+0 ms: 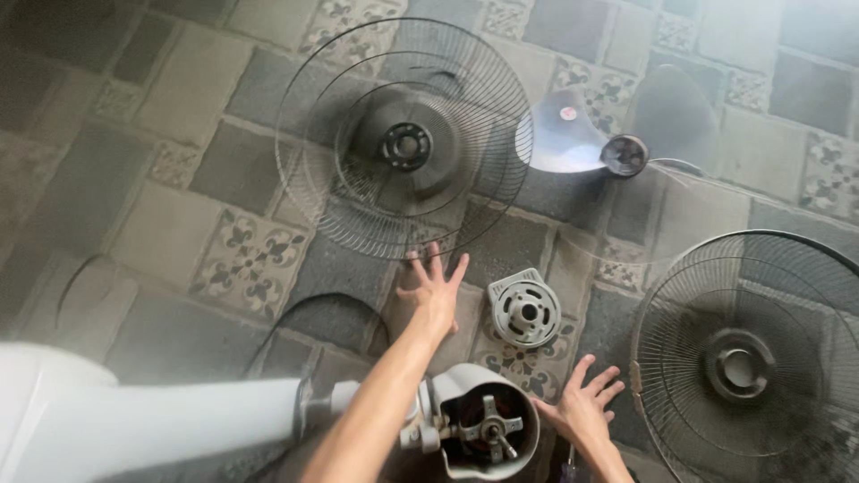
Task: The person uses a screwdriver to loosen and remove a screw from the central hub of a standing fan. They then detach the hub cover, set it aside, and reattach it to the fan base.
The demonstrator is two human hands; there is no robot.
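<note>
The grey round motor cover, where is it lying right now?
In the head view the grey round motor cover lies on the tiled floor, just right of the left hand, above the open fan motor.

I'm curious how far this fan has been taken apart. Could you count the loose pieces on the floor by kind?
Wire grilles: 2, one by the left hand at, one near the right hand at
Clear blade sets: 1
Grey round motor covers: 1
Fan bodies with open motor: 1
Total: 5
</note>
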